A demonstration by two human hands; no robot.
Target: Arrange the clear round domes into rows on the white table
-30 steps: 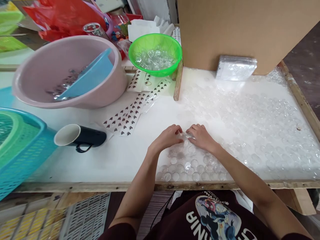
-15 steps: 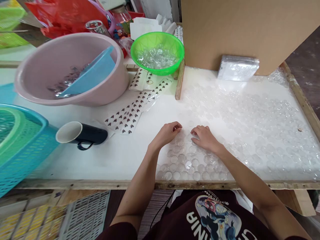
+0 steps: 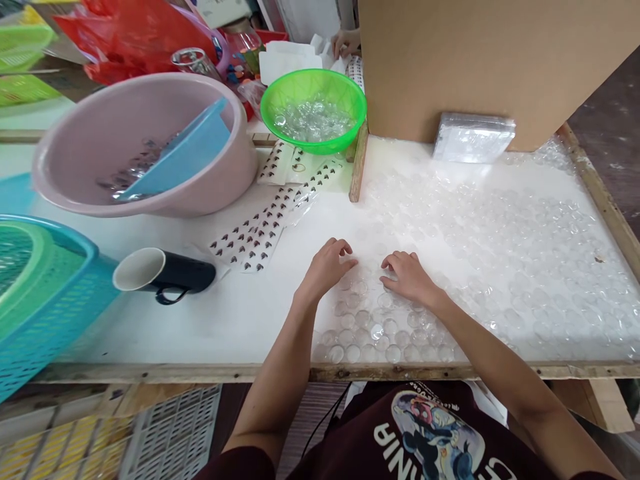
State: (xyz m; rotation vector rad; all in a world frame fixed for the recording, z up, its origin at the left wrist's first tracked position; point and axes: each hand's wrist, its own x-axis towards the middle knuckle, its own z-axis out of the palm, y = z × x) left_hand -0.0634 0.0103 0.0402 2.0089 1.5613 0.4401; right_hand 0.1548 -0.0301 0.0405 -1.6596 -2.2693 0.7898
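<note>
Clear round glass-like discs (image 3: 363, 318) lie spread over the white tabletop in front of me, many of them side by side. My left hand (image 3: 330, 263) hovers at the left edge of the discs, thumb and fingers apart, with nothing visible between them. To its right, my right hand (image 3: 409, 275) is low over the discs, fingers bent and thumb held away from them. The discs directly beneath its palm are hidden. A gap of white surface and a few discs separates the two hands.
Left of me are a dark mug (image 3: 183, 270) on its side, a turquoise basket (image 3: 83, 293) and a pink basin (image 3: 210, 180). Sticker sheets (image 3: 250, 233) lie beyond. A green bowl (image 3: 354, 137) holds clear pieces. A wrapped stack (image 3: 473, 140) leans against cardboard (image 3: 475, 60). Another person's hand (image 3: 346, 43) shows behind.
My left hand has shifted slightly left, its thumb and fingers spreading apart. My right hand has barely moved, its thumb slightly farther from the fingers. Another person's hand has appeared at the back.
</note>
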